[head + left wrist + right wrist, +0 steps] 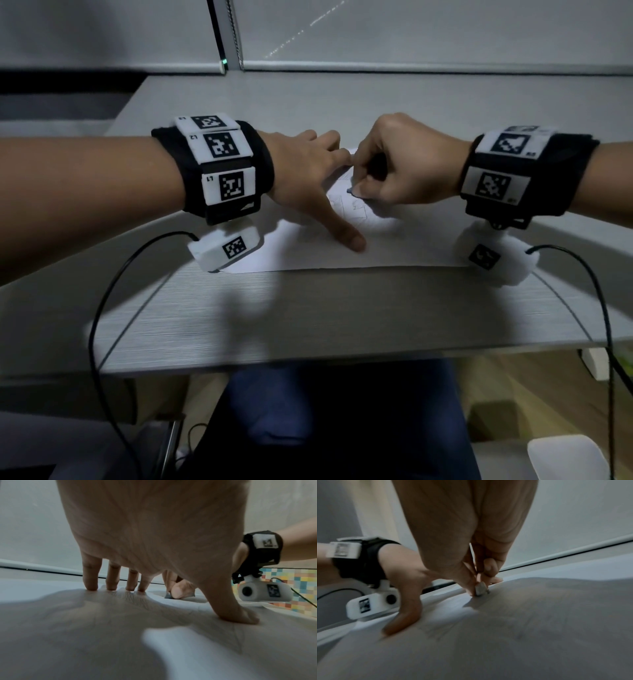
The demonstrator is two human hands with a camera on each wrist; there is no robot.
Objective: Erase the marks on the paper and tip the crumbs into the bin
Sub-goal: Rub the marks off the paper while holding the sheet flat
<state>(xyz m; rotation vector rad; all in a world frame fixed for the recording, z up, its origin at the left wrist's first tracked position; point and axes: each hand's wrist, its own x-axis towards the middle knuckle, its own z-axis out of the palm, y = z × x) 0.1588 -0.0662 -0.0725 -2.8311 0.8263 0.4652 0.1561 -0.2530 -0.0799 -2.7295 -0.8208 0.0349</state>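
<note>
1. Left hand (pixel 305 178): fingers spread straight, pressing the paper (pixel 308 253) flat on the desk (pixel 308 315).
2. Right hand (pixel 404 164): fingertips pinching a small eraser (pixel 351 190) against pencil marks (pixel 359 209) mid-sheet.

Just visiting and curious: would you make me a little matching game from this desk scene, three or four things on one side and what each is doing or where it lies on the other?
Things:
1. left hand
2. right hand
3. eraser
4. paper

States:
a. lies flat on the grey desk
b. fingers spread, pressing the sheet down
c. pinched, its tip on the sheet
d. fingers curled round a small tool

Pairs: 1-b, 2-d, 3-c, 4-a
</note>
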